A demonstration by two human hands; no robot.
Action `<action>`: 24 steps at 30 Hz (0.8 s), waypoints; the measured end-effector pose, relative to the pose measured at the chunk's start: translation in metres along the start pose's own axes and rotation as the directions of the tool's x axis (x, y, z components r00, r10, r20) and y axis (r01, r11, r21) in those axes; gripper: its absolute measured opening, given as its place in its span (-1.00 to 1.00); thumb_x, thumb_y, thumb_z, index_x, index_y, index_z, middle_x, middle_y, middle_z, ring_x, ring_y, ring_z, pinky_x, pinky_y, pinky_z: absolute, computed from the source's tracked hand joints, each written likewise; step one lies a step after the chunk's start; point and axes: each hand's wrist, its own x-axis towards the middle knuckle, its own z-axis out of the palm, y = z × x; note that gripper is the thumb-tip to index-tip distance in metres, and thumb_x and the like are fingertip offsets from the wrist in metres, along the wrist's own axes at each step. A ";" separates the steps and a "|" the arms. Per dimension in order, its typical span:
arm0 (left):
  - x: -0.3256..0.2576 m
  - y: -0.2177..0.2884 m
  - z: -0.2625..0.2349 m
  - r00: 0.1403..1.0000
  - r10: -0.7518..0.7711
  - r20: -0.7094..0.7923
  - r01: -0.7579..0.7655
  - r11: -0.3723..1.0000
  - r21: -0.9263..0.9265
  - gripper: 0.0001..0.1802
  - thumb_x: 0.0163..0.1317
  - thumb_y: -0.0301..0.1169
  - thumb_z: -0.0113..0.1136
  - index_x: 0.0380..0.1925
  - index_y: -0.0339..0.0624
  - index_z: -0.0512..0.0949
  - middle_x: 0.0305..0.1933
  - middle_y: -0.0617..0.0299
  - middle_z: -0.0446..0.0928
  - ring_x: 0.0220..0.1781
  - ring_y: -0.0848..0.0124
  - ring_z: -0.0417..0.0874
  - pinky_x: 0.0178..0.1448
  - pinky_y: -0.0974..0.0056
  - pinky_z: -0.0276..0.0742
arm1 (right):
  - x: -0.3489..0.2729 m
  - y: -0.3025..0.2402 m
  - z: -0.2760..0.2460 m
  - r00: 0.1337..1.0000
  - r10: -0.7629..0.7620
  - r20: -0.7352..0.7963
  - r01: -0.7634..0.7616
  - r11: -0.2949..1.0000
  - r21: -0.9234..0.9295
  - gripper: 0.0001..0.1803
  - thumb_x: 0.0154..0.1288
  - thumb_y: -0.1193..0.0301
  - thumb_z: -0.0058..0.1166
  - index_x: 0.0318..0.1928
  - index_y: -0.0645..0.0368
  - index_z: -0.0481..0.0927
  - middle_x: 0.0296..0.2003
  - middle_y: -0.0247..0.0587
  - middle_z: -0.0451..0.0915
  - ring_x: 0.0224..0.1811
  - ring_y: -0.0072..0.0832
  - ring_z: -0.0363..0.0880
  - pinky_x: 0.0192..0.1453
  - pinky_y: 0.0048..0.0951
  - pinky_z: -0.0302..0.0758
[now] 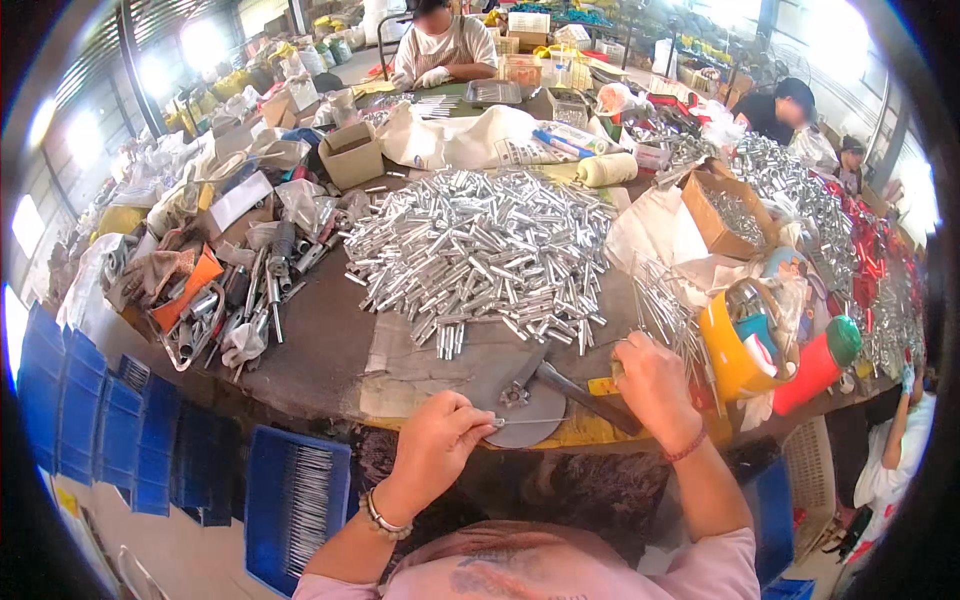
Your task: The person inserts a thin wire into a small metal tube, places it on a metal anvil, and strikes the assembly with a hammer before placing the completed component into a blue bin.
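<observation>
Desk (320, 345): dark, cluttered, broad heap of silver tubes (490, 250) mid-surface.
Progress: heap suggests much left; rods (308, 500) lined in blue tray (263, 490) look set aside, perhaps done.
Thin rod (537, 420): straight, silvery, small fitting (498, 422) at left end, over round plate (540, 402).
Left grip (437, 438): pinching the fitting.
Right grip (655, 382): curled; cannot tell if holding.

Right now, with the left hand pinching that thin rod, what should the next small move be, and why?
Perhaps bring the right hand over to steady the thin rod: the left hand pinches it near one end only, the rest juts across the round metal disc in this view, and the right hand is away, by the hammer.
</observation>
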 end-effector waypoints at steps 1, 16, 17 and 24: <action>-0.001 0.000 0.000 1.000 -0.001 -0.002 0.001 1.000 -0.008 -0.82 0.24 -0.46 0.60 -0.16 -0.17 0.83 -0.19 0.13 0.64 -0.17 0.13 0.69 -0.10 0.15 0.60 | 0.000 0.000 -0.001 1.000 -0.023 0.011 0.023 0.999 -0.023 -0.84 0.14 0.57 0.36 -0.30 0.15 0.62 -0.21 -0.09 0.61 -0.08 -0.05 0.73 0.00 -0.06 0.68; 0.004 -0.003 0.000 0.997 0.068 -0.022 -0.068 0.998 -0.013 -0.83 0.26 -0.54 0.54 -0.16 -0.23 0.79 -0.25 0.08 0.62 -0.21 0.10 0.67 -0.11 0.15 0.60 | -0.002 0.017 -0.009 0.987 0.109 -0.120 -0.095 0.989 0.112 -0.86 0.34 0.53 0.24 -0.12 0.15 0.77 -0.15 -0.05 0.73 -0.10 0.03 0.76 0.00 -0.04 0.68; 0.003 -0.004 -0.001 1.000 0.025 -0.007 -0.026 1.000 -0.018 -0.81 0.26 -0.51 0.54 -0.14 -0.12 0.78 -0.20 0.11 0.61 -0.18 0.08 0.69 -0.12 0.08 0.61 | 0.002 0.015 -0.018 0.987 0.122 -0.101 -0.111 0.988 0.108 -0.86 0.35 0.53 0.24 -0.13 0.14 0.78 -0.14 -0.07 0.73 -0.09 0.02 0.76 0.01 -0.05 0.68; 0.004 -0.003 0.005 1.000 -0.002 -0.017 0.001 0.999 -0.050 -0.80 0.25 -0.54 0.56 -0.12 -0.16 0.80 -0.22 0.13 0.59 -0.23 0.14 0.67 -0.17 0.15 0.59 | -0.004 0.011 -0.013 0.991 0.137 0.010 -0.137 0.984 0.110 -0.90 0.32 0.51 0.26 -0.19 0.14 0.78 -0.19 -0.10 0.70 -0.09 -0.04 0.75 0.03 -0.06 0.66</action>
